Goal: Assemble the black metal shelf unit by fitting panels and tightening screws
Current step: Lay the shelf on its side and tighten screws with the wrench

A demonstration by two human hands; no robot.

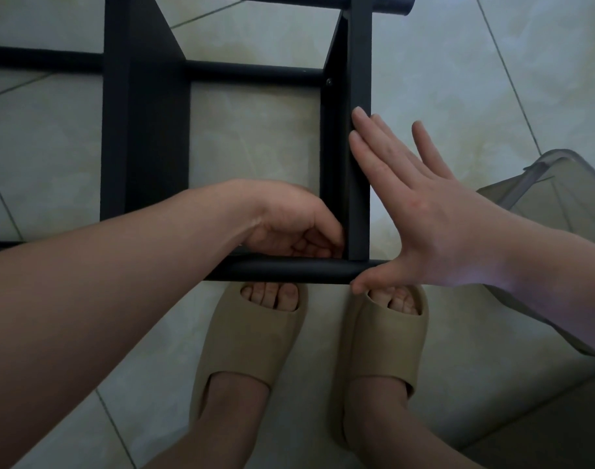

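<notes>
While bracing the side panel just above the front rail with flat, open right hand, curled left hand inside that corner, likely at a screw, hold impossible to tell.

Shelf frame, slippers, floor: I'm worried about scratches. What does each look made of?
Shelf frame: likely metal, matte black coating; thin flat panels, round tubes, a screw head. Slippers: probably moulded foam or rubber, matte beige, seamless. Floor: glazed tile, pale marbled, grout lines, soft sheen.

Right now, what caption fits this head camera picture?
Right hand flat against the black shelf panel, left hand curled at its inside corner, tan slippers below.
</notes>
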